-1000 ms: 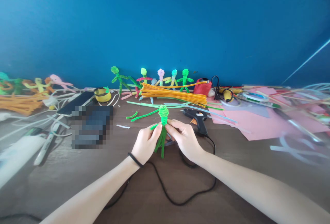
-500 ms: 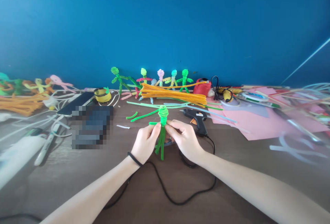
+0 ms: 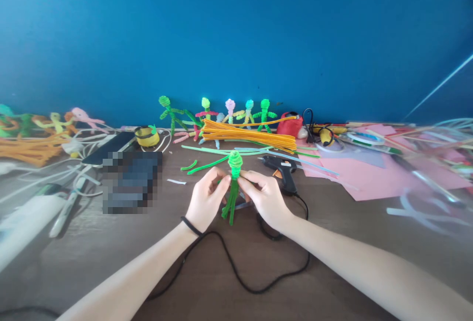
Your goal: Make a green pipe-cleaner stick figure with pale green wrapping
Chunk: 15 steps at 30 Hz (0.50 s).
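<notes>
Between my hands stands a green pipe-cleaner figure (image 3: pixel 235 164), upright, with a coiled head and darker green strands hanging below. My left hand (image 3: pixel 208 196) pinches it from the left just under the head, thumb and finger closed. From the right, my right hand (image 3: pixel 263 194) pinches the same part; its fingertips are partly hidden behind the figure. A dark object lies on the table behind the strands, mostly covered. Beyond my right hand is a black glue gun (image 3: pixel 284 170) with its cord trailing toward me.
An orange pipe-cleaner bundle (image 3: pixel 249 135) lies ahead, with several finished figures (image 3: pixel 265 114) against the blue wall. Loose green pipe cleaners (image 3: pixel 207 164) lie before it. Phones (image 3: pixel 111 147) and white cables are at left. Pink paper sheets (image 3: pixel 364 178) spread at right.
My left fingers have shifted: the thumb stays at the figure while the index finger now curls over the short green piece at its left side. The figure's strands have tilted slightly.
</notes>
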{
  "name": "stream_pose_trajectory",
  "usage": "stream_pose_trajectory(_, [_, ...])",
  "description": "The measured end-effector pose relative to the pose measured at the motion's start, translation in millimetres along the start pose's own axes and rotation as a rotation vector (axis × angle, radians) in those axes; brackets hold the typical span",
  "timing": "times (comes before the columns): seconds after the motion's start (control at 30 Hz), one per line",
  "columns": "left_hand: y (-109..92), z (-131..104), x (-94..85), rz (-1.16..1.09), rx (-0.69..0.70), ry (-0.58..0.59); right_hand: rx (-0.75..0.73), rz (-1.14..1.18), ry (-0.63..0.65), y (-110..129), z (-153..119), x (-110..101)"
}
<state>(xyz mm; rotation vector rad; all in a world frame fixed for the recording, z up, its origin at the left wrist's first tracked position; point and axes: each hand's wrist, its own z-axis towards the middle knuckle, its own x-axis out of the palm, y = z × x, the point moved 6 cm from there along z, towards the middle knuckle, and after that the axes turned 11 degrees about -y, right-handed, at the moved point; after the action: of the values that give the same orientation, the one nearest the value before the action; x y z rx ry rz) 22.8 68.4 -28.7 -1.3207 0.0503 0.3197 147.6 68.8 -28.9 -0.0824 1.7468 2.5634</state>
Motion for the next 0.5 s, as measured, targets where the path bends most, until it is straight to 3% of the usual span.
stream_pose_trajectory(0.23, [-5.1, 0.6, -2.1, 0.103, 0.042, -0.042, -0.005, 0.01, 0.025, -2.8, -0.6, 1.8])
stream_pose_trajectory(0.5, [-11.6, 0.6, -0.1, 0.009, -0.013, -0.03, -0.016, -0.013, 0.023, 1.5, -0.5, 0.9])
